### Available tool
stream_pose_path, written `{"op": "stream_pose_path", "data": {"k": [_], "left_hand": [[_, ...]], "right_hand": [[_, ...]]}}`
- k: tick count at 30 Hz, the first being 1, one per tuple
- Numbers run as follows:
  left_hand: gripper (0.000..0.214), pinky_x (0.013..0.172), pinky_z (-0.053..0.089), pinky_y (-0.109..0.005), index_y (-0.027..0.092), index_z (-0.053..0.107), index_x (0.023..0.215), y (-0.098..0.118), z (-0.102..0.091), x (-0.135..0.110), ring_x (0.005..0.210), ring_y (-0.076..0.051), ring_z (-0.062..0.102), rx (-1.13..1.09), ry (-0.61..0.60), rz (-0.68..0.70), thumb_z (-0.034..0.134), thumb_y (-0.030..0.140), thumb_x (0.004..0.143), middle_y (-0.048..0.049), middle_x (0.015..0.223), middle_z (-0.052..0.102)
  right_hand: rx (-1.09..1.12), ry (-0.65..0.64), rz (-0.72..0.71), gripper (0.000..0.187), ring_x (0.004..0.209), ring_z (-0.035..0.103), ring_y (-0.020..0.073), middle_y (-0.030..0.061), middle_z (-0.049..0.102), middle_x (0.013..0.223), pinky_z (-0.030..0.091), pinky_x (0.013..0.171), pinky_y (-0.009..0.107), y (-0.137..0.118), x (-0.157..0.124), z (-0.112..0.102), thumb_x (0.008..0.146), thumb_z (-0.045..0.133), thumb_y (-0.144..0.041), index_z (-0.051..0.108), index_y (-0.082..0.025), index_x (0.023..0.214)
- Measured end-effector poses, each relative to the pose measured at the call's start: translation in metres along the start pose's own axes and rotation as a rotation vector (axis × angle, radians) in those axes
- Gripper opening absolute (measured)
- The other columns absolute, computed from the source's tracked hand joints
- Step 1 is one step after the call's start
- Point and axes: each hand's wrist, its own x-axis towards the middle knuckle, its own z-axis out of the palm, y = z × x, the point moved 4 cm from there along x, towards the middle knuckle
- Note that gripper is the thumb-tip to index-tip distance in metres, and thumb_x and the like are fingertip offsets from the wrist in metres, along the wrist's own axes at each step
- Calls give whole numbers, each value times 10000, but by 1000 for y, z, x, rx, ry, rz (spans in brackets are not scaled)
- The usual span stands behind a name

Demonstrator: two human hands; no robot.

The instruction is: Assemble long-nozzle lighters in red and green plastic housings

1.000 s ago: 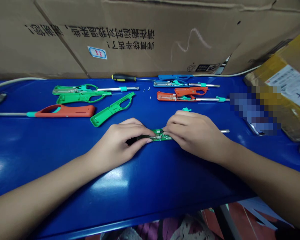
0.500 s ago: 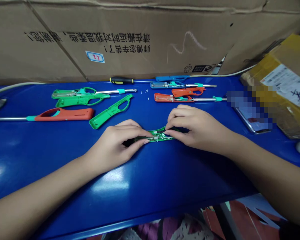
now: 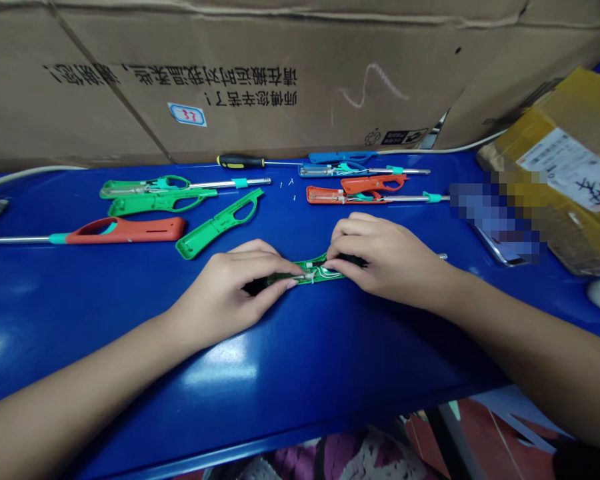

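An opened green gas lighter (image 3: 321, 274) lies on the blue table in front of me, its casing half showing white wires, a black part and a small white fitting. My left hand (image 3: 253, 277) is closed, thumb and index finger pinching the handle end of this lighter. At the wires my right hand (image 3: 375, 257) is closed too, its fingertips on the lighter's inner parts; exactly which part they grip is hidden. Beyond the right hand the lighter's metal tip (image 3: 443, 256) shows. A loose green casing half (image 3: 220, 223) rests left of and behind the lighter.
Opened lighters in green (image 3: 130, 189), blue (image 3: 325, 171) and orange (image 3: 325, 195) lie farther back, with a screwdriver (image 3: 240, 161) and tiny screws (image 3: 294, 198). An orange lighter (image 3: 145, 230) lies left. Right are a phone (image 3: 500, 247) and taped box (image 3: 570, 167); a large carton (image 3: 230, 40) stands behind.
The right hand has shifted very slightly left, and the lighter's metal tip now shows past it. The left hand keeps its pinch. The whole view has slid slightly.
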Motion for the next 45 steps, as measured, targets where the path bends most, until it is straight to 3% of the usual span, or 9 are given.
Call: {"op": "stream_pose_path", "data": {"k": [7, 10, 14, 20, 28, 32, 36, 41, 45], "left_hand": [[239, 839, 573, -282, 186, 738, 1147, 4, 0, -2, 918, -163, 653, 57, -1, 66, 668, 136, 924, -52, 988, 769], [264, 824, 580, -281, 187, 730, 1173, 5, -1, -2, 913, -167, 656, 92, -18, 111, 670, 145, 919, -57, 995, 772], [261, 837, 588, -306, 208, 734, 1177, 5, -3, -3, 936, -186, 648, 160, -24, 154, 673, 182, 925, -55, 999, 776], [268, 832, 590, -305, 192, 738, 1184, 2, -4, -3, 940, -186, 640, 179, -24, 162, 686, 172, 922, -58, 1006, 778], [291, 836, 600, -312, 189, 722, 1202, 1, -5, -4, 954, -194, 671, 227, -10, 203, 687, 152, 915, -63, 1042, 779], [255, 874, 597, -321, 174, 721, 1168, -3, -7, -3, 958, -187, 687, 194, 12, 169, 707, 189, 914, -70, 1018, 770], [236, 904, 588, -325, 140, 735, 1104, -7, -9, -1, 943, -183, 702, 142, 34, 130, 752, 226, 885, -86, 995, 757], [231, 927, 580, -322, 125, 729, 1118, -6, -8, 1, 981, -187, 697, 66, -19, 151, 715, 164, 890, -96, 1028, 746], [232, 951, 569, -318, 135, 711, 1138, -7, -7, 0, 1019, -183, 687, 39, -33, 158, 692, 147, 907, -88, 1042, 745]], "right_hand": [[83, 119, -18, 112, 931, 645, 207, 66, 695, 939, 491, 865, 356, 3, -2, -24, 941, 630, -236, 708, -187, 878], [91, 14, -80, 113, 885, 640, 201, 62, 692, 915, 492, 833, 353, 3, -4, -30, 935, 622, -229, 709, -198, 870], [76, -104, -87, 142, 852, 625, 201, 70, 680, 900, 483, 761, 336, 4, -6, -26, 948, 625, -273, 713, -191, 871], [78, -73, -89, 166, 847, 595, 179, 44, 661, 858, 450, 763, 308, 5, -1, -12, 944, 657, -258, 667, -180, 797], [53, -71, 57, 223, 813, 588, 164, 20, 653, 855, 406, 710, 286, 11, 1, -12, 879, 756, -352, 649, -184, 778], [-12, 5, 1, 280, 834, 595, 183, 40, 666, 876, 421, 742, 306, 10, -1, -17, 914, 701, -440, 653, -185, 812], [3, 62, -46, 246, 869, 592, 196, 45, 661, 897, 445, 769, 319, 7, 0, -12, 930, 679, -415, 661, -185, 845], [36, 141, -122, 241, 1022, 572, 228, 90, 639, 1061, 456, 896, 365, -4, 1, -3, 929, 676, -371, 696, -174, 1068], [-13, 74, -241, 286, 1088, 553, 247, 92, 658, 1193, 432, 913, 400, -18, -1, 2, 1003, 561, -386, 693, -219, 1194]]}}
